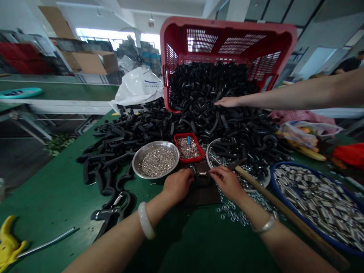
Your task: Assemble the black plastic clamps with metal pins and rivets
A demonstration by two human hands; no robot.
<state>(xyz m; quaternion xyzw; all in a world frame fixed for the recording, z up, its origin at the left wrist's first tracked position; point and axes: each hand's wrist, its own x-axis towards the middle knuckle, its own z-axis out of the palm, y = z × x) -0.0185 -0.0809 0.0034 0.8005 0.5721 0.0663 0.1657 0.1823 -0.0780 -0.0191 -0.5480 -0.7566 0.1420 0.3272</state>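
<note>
My left hand is closed on a black plastic part, over a dark pad on the green table. A small metal spring shows on this part, between my two hands. My right hand pinches thumb and finger together just right of the spring; whatever lies between the fingertips is too small to make out. Close by stand a steel bowl of small metal pieces and a red tray of pins with a blue-handled tool. Scattered metal nuts lie below my right wrist.
A tipped red crate spills black parts over the table. Another person's arm reaches into them from the right. A wooden handle lies beside a blue-rimmed basin of metal tubes. A yellow-handled tool is front left.
</note>
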